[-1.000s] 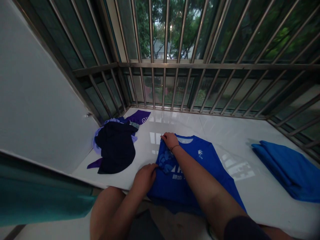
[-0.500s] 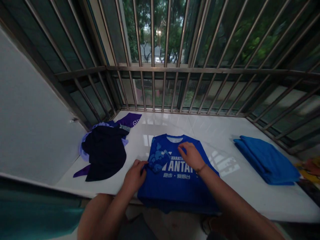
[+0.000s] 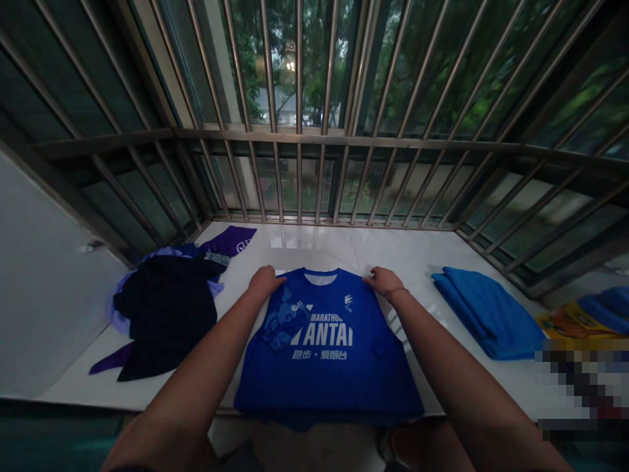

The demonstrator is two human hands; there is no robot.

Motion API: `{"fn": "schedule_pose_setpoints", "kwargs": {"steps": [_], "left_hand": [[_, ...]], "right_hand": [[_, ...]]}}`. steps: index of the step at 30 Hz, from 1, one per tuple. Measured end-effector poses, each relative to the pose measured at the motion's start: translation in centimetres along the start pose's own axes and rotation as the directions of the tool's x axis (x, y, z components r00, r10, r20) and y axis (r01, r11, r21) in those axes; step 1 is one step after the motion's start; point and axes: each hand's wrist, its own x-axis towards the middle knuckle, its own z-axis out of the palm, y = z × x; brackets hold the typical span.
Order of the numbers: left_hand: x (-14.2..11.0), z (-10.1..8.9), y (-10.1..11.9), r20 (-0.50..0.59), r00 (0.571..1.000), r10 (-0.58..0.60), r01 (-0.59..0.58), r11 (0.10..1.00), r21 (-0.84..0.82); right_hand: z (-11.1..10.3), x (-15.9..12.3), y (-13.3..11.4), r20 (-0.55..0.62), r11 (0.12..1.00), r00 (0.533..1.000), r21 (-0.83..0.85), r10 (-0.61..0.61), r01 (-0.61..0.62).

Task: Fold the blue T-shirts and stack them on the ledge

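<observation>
A blue T-shirt [image 3: 327, 387] with white lettering lies spread face up, its collar away from me and its hem hanging over the near edge. At its left shoulder corner, my left hand [image 3: 266, 282] has its fingers closed on the fabric. My right hand [image 3: 384, 280] pinches the opposite shoulder in the same way. Both sleeves seem to lie folded in over the front.
The shirt rests on a white ledge [image 3: 289, 244] below a barred window. Dark and purple clothes [image 3: 167, 301] are heaped at the left. A folded bright blue cloth [image 3: 486, 311] lies right, near a yellow package [image 3: 572, 321].
My left hand has moved from the shirt's left side up to its shoulder. My right hand has gone from the chest to the other shoulder. The view has shifted right.
</observation>
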Motion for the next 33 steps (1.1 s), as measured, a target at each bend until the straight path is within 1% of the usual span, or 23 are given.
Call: {"fn": "schedule_pose_setpoints", "kwargs": {"steps": [2, 4, 6, 10, 13, 15, 17, 19, 21, 22, 23, 24, 26, 27, 29, 31, 32, 33], "left_hand": [[1.7, 0.1, 0.1, 0.068, 0.998, 0.016, -0.017, 1.0, 0.016], [2.9, 0.0, 0.1, 0.125, 0.991, 0.046, -0.048, 0.999, 0.018], [3.7, -0.2, 0.1, 0.15, 0.985, 0.08, -0.083, 0.996, 0.014], [4.6, -1.1, 0.1, 0.107, 0.984, 0.141, -0.14, 0.99, -0.016], [4.2, -2.5, 0.3, 0.041, 0.984, 0.175, -0.172, 0.983, -0.07], [2.8, -3.6, 0.2, -0.017, 0.978, 0.207, -0.207, 0.971, -0.121], [0.3, -4.4, -0.2, -0.074, 0.966, 0.248, -0.257, 0.951, -0.17], [-3.4, -4.7, -1.4, -0.128, 0.939, 0.32, -0.342, 0.913, -0.223], [-7.7, -4.4, -3.3, -0.158, 0.894, 0.42, -0.449, 0.848, -0.282], [-10.0, -4.0, -4.5, -0.146, 0.874, 0.464, -0.486, 0.818, -0.309], [-12.1, -3.6, -5.6, -0.099, 0.867, 0.489, -0.493, 0.806, -0.328], [-13.9, -3.1, -6.7, -0.035, 0.866, 0.499, -0.479, 0.808, -0.342], [-16.7, -2.0, -8.5, 0.069, 0.88, 0.47, -0.42, 0.837, -0.352], [-17.4, -1.6, -9.0, 0.076, 0.89, 0.449, -0.396, 0.847, -0.355], [-17.4, -1.0, -9.3, 0.007, 0.914, 0.405, -0.378, 0.858, -0.348], [-15.7, -0.6, -8.6, -0.077, 0.922, 0.38, -0.384, 0.87, -0.31], [-14.5, -0.5, -7.9, -0.093, 0.921, 0.379, -0.39, 0.877, -0.281], [-13.1, -0.5, -7.2, -0.08, 0.92, 0.383, -0.391, 0.887, -0.247]], "right_hand": [[0.6, 1.3, -0.1, 0.038, 1.0, 0.999, 0.016, -0.021, 0.021], [0.9, 2.2, -0.1, 0.063, 0.998, 0.997, 0.047, -0.048, 0.045], [1.0, 2.7, 0.2, 0.073, 0.995, 0.995, 0.082, -0.067, 0.061], [0.6, 2.7, 0.9, 0.039, 0.985, 0.996, 0.156, -0.081, 0.074], [-0.4, 1.4, 1.4, -0.032, 0.971, 0.997, 0.225, -0.069, 0.075], [-1.2, -0.3, 1.8, -0.095, 0.957, 0.993, 0.277, -0.063, 0.087], [-2.0, -2.9, 2.4, -0.159, 0.941, 0.985, 0.318, -0.064, 0.113], [-2.6, -6.3, 3.5, -0.232, 0.92, 0.967, 0.346, -0.107, 0.185], [-2.6, -10.3, 4.9, -0.293, 0.884, 0.934, 0.356, -0.204, 0.305], [-2.3, -12.4, 5.7, -0.296, 0.862, 0.916, 0.351, -0.269, 0.367], [-1.9, -14.4, 6.6, -0.274, 0.843, 0.901, 0.34, -0.336, 0.418], [-1.4, -16.1, 7.5, -0.231, 0.831, 0.889, 0.324, -0.395, 0.453], [-0.3, -18.8, 9.0, -0.138, 0.833, 0.879, 0.283, -0.456, 0.476], [0.1, -19.5, 9.5, -0.115, 0.84, 0.88, 0.262, -0.461, 0.475], [0.6, -19.7, 10.0, -0.131, 0.86, 0.889, 0.226, -0.44, 0.459], [0.7, -18.6, 9.5, -0.183, 0.87, 0.888, 0.195, -0.421, 0.453], [0.6, -17.7, 8.8, -0.203, 0.872, 0.883, 0.177, -0.422, 0.457], [0.6, -16.6, 8.0, -0.214, 0.873, 0.878, 0.155, -0.428, 0.463]]}}
